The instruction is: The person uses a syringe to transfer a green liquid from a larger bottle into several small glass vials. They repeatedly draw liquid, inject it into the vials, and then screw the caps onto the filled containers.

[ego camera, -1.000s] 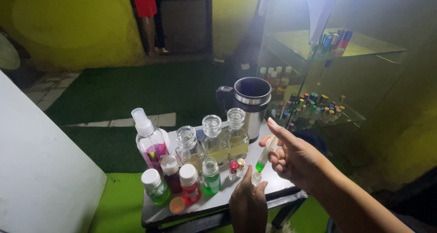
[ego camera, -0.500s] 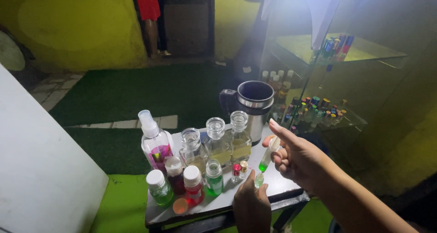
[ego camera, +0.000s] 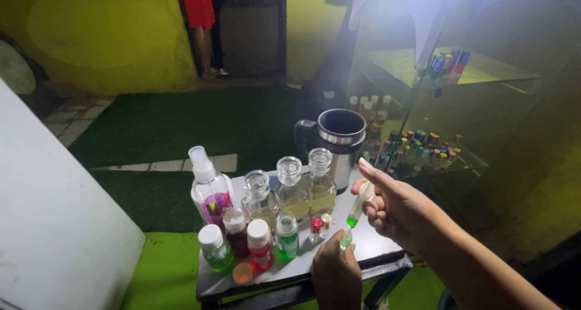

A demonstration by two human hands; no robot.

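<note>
Hands: right hand [ego camera: 396, 210] holds one syringe [ego camera: 358, 207]; left hand [ego camera: 336, 270] holds one tiny vial [ego camera: 345, 240]; three glass bottles [ego camera: 292, 186] behind.

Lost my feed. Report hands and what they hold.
Right hand holds a dropper of green liquid, tip down. Left hand grips a small vial beneath it. Bottles crowd the left side.

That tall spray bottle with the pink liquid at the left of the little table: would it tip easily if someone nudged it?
Probably yes. The spray bottle stands tall and narrow with a pump head on top, so a push high up would likely topple it. It seems only partly filled, which suggests it is fairly light. Smaller bottles such as the green bottle crowd close around it, so a fall might knock them.
</note>
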